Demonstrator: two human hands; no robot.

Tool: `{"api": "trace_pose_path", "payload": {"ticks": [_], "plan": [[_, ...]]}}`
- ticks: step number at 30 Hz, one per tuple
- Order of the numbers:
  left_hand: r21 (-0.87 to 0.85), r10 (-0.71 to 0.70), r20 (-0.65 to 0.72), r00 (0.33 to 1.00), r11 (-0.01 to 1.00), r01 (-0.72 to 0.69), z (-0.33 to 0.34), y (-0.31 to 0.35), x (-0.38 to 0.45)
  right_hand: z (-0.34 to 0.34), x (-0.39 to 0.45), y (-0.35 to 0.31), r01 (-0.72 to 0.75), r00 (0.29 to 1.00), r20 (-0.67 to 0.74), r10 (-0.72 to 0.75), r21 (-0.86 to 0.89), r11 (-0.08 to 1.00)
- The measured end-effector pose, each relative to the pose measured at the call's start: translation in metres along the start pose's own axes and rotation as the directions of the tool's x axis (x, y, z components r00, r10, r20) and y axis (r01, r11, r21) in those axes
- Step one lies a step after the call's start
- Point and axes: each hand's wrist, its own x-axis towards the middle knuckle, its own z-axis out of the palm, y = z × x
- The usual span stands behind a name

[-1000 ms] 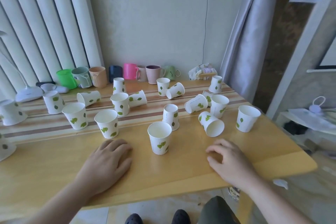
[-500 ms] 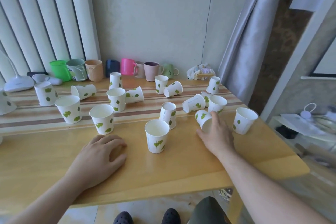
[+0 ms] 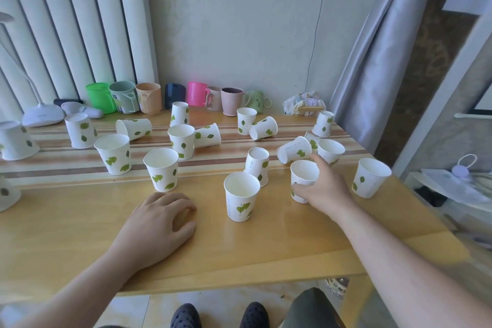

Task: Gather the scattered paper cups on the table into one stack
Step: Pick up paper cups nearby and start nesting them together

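Tipped cup [image 3: 303, 177] now upright, wrapped by right hand [image 3: 323, 190] since half-second back. Left hand [image 3: 159, 218] flat on table [image 3: 66, 234], fingers loosely curled, empty. First pickup step, likely. Next: lift, nest into centre cup [image 3: 241, 196] just beside; rest scattered behind.

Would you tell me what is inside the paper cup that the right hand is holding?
The held cup shows only a bare white inside. Its bottom is out of sight, and the right hand covers its right side.
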Motion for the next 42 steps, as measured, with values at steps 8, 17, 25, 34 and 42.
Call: {"api": "trace_pose_path", "payload": {"ticks": [8,17,25,34,42], "plan": [[0.009,-0.004,-0.002,1.0,1.0,0.004,0.0,-0.001,0.001,0.021,-0.019,-0.05,0.127,0.984,-0.179,-0.017,0.625,0.77],[-0.017,-0.009,0.004,1.0,1.0,0.01,0.0,0.0,-0.001,0.052,-0.045,-0.108,0.317,0.913,0.084,-0.4,0.473,0.822],[-0.03,-0.011,-0.003,1.0,1.0,0.011,-0.001,0.001,-0.001,0.064,-0.053,-0.087,0.3,0.906,0.179,-0.384,0.37,0.879],[-0.033,-0.015,-0.009,1.0,0.999,0.015,-0.001,0.0,-0.003,0.079,-0.053,-0.061,0.253,0.895,0.299,-0.331,0.271,0.929],[-0.354,-0.222,-0.056,0.973,0.916,0.188,-0.009,-0.007,-0.002,0.062,-0.044,-0.036,0.336,0.844,0.417,-0.337,0.08,0.939]]}}
